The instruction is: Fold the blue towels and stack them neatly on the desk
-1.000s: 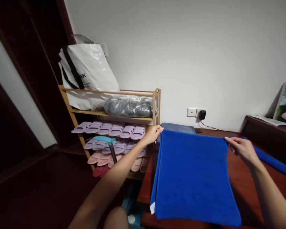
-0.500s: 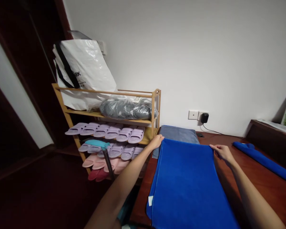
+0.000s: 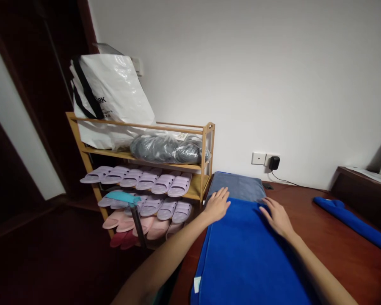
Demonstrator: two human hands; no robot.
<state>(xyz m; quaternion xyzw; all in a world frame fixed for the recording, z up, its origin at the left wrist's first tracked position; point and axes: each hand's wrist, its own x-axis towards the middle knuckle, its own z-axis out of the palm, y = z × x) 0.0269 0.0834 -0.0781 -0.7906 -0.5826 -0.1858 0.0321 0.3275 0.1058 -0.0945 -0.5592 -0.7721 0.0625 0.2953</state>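
A folded blue cloth lies on the reddish-brown table, with a white tag at its left edge. Its far end overlaps a grey-blue folded cloth near the wall. My left hand rests flat on the blue cloth's far left corner, fingers spread and holding nothing. At the far right corner, my right hand is open over the cloth's edge, fingers apart. Another blue cloth, long and narrow, lies at the right of the table.
Left of the table stands a wooden rack with lilac slippers, pink slippers, a white bag and a plastic-wrapped grey bundle. A black plug sits in the wall socket, its cable trailing right.
Both hands have let go of the blue cloth's far corners and opened. The cloth's far end has come down onto the grey-blue cloth. My right hand has moved left.
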